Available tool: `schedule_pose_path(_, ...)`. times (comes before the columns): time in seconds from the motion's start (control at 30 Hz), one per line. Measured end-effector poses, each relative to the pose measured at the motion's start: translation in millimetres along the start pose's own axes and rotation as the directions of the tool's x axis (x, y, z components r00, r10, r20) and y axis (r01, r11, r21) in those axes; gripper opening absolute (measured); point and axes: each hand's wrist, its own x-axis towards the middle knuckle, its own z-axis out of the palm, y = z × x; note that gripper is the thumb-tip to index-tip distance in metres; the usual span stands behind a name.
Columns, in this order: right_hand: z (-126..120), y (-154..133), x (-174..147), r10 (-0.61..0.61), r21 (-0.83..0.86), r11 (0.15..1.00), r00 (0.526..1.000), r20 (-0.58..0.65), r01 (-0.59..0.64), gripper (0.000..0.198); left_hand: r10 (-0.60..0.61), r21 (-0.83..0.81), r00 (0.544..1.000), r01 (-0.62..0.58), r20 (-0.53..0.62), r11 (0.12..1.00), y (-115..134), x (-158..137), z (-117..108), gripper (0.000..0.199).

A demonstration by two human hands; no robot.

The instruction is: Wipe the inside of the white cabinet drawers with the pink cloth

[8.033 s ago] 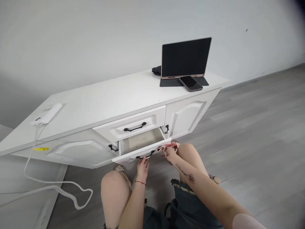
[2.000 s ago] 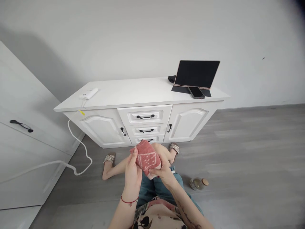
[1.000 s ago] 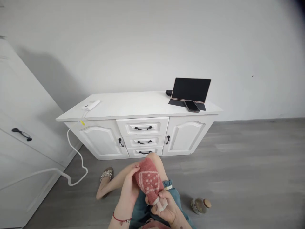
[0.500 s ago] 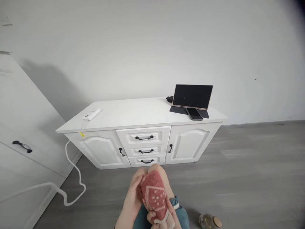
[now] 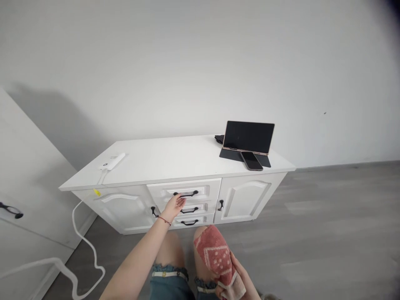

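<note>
Left hand (image 5: 175, 205) reached out, fingers (image 5: 180, 201) spread and released, tips just short of the top handle (image 5: 186, 194). Three drawers, all closed: two more below those fingers. Right hand (image 5: 239, 278) clenched one red towel (image 5: 217, 257) over the knee. Bench (image 5: 175, 160) carried one tablet (image 5: 248, 137), one phone (image 5: 251, 160).

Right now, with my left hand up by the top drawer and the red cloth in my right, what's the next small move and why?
Probably curl the left hand around the top drawer's black handle: the open fingers sit just at its left end, not closed on it. All three drawers look shut, and the right hand holds the folded red cloth.
</note>
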Motion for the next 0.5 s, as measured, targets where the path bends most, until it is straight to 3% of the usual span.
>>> schedule_pose_path(0.17, 0, 3, -11, -0.04, 0.042, 0.998, 0.998, -0.04, 0.042, 0.054, 0.006, -0.028, 0.999, -0.004, 0.054, 1.0, -6, 15, -1, 0.01)
schedule_pose_path(0.33, 9, -4, -18, -0.054, 0.123, 0.99, 0.994, -0.096, 0.065, 0.039, 0.056, -0.05, 0.992, -0.05, 0.117, 0.997, -20, 13, -11, 0.013)
schedule_pose_path(0.5, 28, -18, -18, -0.125, 0.06, 0.991, 0.992, 0.02, 0.123, 0.038, 0.066, -0.031, 0.987, -0.062, 0.147, 0.998, -35, -5, -31, 0.018)
